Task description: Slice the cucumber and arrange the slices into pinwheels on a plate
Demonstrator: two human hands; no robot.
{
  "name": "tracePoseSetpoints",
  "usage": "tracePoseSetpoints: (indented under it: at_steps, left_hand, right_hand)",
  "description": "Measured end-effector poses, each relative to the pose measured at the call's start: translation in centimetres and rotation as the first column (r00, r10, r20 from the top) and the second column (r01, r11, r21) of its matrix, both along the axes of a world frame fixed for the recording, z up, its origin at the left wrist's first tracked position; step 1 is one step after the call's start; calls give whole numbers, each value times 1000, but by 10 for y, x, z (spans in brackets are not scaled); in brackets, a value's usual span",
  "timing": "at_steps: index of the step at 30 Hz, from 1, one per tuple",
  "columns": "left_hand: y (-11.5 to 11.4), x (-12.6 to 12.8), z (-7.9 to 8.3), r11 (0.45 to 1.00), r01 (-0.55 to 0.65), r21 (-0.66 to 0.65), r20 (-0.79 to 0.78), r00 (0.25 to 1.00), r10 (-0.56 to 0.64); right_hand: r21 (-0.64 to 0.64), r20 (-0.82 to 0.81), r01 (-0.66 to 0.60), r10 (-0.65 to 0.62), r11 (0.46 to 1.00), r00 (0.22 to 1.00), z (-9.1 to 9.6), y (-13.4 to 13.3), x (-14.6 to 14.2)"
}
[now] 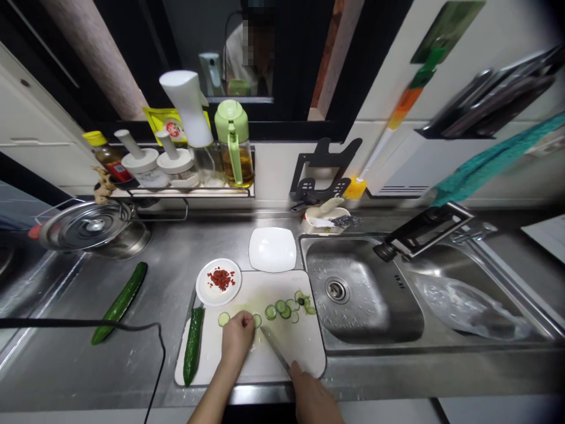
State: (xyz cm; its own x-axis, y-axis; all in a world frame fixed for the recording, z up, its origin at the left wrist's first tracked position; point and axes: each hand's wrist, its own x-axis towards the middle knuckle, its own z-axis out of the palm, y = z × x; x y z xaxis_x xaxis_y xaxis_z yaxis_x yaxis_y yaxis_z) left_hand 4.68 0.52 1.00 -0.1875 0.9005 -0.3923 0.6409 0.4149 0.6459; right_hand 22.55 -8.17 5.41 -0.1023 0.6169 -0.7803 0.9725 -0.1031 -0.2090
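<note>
My left hand (237, 340) rests curled on the white cutting board (300, 347), its fingers closed over a cucumber piece I can barely see. My right hand (312, 396) grips the handle of a knife (272, 346), whose blade points up-left toward the left hand. Several thin cucumber slices (285, 310) lie on the board to the right of the left hand, and one slice (223, 318) lies to its left. A whole cucumber (193, 344) lies along the board's left edge.
A small plate of red bits (219, 281) and a square white plate (272, 249) sit behind the board. Another cucumber (120, 302) lies on the steel counter at left, near a black cable (88, 324). The sink (359, 294) is right of the board. A pot lid (86, 225) and a bottle rack (185, 159) stand behind.
</note>
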Motion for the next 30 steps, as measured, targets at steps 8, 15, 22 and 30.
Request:
tracePoseSetpoints:
  at_steps: [8,15,22,30]
  left_hand:
    - [-12,-37,9,992,-124,24,-37,991,125]
    - [-14,-67,-1,973,-229,29,-112,966,231]
    - [-16,-67,-16,978,-174,117,-204,959,195]
    - [-16,-62,-20,967,-61,248,-269,955,129]
  right_hand:
    - [54,12,3,-3,999,1000,2,-3,5]
    - [7,7,16,-16,1000,1000,9,2,5]
    - [30,31,-2,1,1000,1000,1,-2,4]
    - [1,31,-38,38,999,999,-1,-3,5]
